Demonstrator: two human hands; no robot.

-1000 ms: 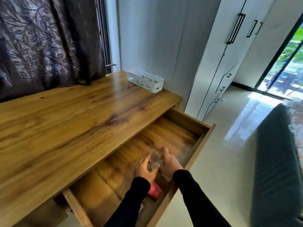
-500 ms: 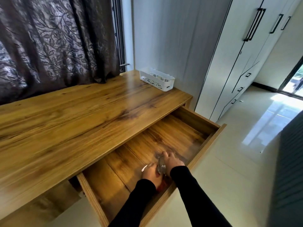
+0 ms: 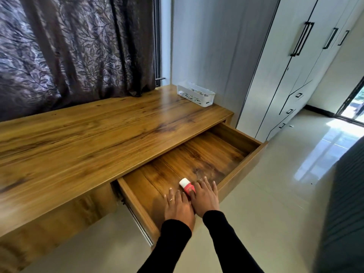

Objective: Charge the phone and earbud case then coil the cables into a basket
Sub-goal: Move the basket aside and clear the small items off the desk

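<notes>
- One head-worn wide-angle view only; nothing is shared with another view.
- Tabletop [image 3: 94,138] and open drawer [image 3: 199,154] are seen from above, facing forward-down, near.

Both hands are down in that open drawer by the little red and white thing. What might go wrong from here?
1. If the drawer gets pushed shut, the left hand and right hand inside it might be pinched.
2. The red and white item lies between the hands and could get knocked away.
3. The drawer juts into the walkway, easy to bump.
</notes>
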